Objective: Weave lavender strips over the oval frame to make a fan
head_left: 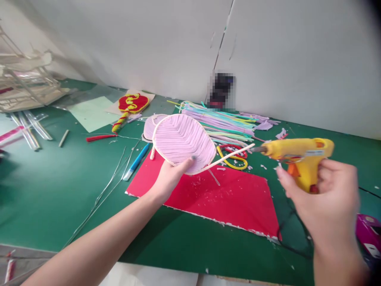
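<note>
My left hand [172, 174] grips the lower edge of a lilac fan-shaped piece [181, 141], its thumb lying on the ribbed face. Rows of lilac pipe cleaners seem to cover it, with a cream pipe cleaner [230, 156] around the rim whose loose end sticks out to the right. My right hand [330, 194] is wrapped around the handle of a yellow hot glue gun [300, 151]. The gun's nozzle points left, close by the tip of that loose end; whether they touch I cannot tell. Beneath the fan piece lies a red board [220, 198] with scraps on it.
Behind are a bundle of pastel pipe cleaners [220, 121], scissors [235, 161] and another lilac piece [150, 126]. A blue pen-like tool [136, 161], thin wires [101, 200] and a red-and-yellow fan [132, 104] lie left. A dark cord [293, 246] trails at right.
</note>
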### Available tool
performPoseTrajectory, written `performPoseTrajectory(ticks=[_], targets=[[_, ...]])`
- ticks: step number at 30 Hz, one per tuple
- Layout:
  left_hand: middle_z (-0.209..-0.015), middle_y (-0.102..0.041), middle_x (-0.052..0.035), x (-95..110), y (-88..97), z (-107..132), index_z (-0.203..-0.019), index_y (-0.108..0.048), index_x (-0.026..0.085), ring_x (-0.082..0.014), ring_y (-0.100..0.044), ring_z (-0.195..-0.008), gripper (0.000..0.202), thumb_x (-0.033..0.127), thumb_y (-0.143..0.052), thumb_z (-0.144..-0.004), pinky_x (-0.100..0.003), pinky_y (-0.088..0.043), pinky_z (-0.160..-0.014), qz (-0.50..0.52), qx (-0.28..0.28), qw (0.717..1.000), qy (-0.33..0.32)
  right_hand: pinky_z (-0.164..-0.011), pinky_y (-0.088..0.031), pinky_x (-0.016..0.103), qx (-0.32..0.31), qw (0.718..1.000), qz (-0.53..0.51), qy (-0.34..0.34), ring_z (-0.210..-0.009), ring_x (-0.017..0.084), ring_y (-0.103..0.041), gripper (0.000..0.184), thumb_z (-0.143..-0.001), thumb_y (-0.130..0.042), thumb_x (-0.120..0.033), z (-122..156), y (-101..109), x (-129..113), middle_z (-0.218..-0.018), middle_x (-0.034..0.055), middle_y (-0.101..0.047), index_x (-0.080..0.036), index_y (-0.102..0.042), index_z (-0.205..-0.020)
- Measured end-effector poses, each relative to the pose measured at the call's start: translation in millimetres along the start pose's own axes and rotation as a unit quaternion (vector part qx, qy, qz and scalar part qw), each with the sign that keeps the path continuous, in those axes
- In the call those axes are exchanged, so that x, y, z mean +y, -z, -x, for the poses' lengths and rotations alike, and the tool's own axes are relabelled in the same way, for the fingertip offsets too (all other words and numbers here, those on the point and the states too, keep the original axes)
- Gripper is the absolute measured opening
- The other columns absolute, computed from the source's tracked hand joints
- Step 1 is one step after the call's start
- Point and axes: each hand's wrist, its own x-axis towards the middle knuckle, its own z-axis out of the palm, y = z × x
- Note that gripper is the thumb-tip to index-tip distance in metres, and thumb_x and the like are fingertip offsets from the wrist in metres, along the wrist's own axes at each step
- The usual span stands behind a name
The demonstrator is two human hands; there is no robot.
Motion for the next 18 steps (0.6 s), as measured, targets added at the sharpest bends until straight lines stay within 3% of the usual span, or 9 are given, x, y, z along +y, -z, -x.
performPoseTrajectory(ticks=[2, 5, 7, 12, 18], targets=[[-0.124, -0.062, -0.0116, 0.6, -0.3, -0.2, -0.118, -0.062, 0.014, -0.0298, -0.053, -0.12, 0.058, 0.043, -0.074, -0.069, -0.044, -0.04, -0.105, -0.001, 0.002, 1.0, 0.002, -0.05, -0.052, 0.027, -0.018, 1.0, -0.001, 0.012, -0.061, 0.019, -0.066, 0.057, -0.061, -0.077, -0.046, 8.2, -20.0, -10.4, -0.088, 0.0088, -0.068, -0.02, -0.053, -0.105], [-0.124, -0.062, -0.0117, 2.0, 0.2, -1.3, -0.118, -0.062, 0.014, -0.0294, -0.056, -0.118, 0.058, 0.042, -0.074, -0.069, -0.043, -0.042, -0.104, -0.006, 0.012, 1.0, -0.002, -0.055, -0.055, 0.029, -0.057, 0.994, 0.066, 0.061, -0.068, 0.021, -0.068, 0.052, -0.066, -0.073, -0.048, 19.2, -44.0, -10.3, -0.088, 0.0078, -0.068, -0.019, -0.052, -0.104], [-0.124, -0.062, -0.0114, 3.4, 0.7, -1.5, -0.118, -0.062, 0.015, -0.0292, -0.056, -0.117, 0.058, 0.042, -0.075, -0.068, -0.043, -0.043, -0.103, -0.012, 0.017, 1.0, -0.008, -0.058, -0.055, 0.029, -0.05, 0.991, 0.089, 0.091, -0.072, 0.022, -0.068, 0.047, -0.069, -0.071, -0.047, 24.5, -52.8, -5.5, -0.089, 0.0087, -0.068, -0.018, -0.052, -0.101], [-0.122, -0.064, -0.0095, 8.6, 1.2, 1.2, -0.116, -0.063, 0.016, -0.029, -0.058, -0.115, 0.054, 0.043, -0.073, -0.07, -0.042, -0.045, -0.101, -0.048, 0.028, 0.998, -0.005, -0.051, -0.054, 0.025, -0.081, 0.987, 0.099, 0.093, -0.069, 0.021, -0.069, 0.045, -0.071, -0.069, -0.049, 31.5, -55.8, 1.3, -0.088, 0.0084, -0.068, -0.018, -0.051, -0.099], [-0.118, -0.066, -0.0101, 10.2, 2.2, 2.6, -0.112, -0.065, 0.015, -0.0292, -0.058, -0.114, 0.052, 0.043, -0.074, -0.07, -0.041, -0.047, -0.1, -0.079, 0.031, 0.996, -0.005, -0.054, -0.056, 0.027, -0.09, 0.99, 0.084, 0.075, -0.073, 0.021, -0.069, 0.047, -0.071, -0.069, -0.047, 34.8, -54.8, 7.7, -0.092, 0.0092, -0.069, -0.017, -0.052, -0.103]])
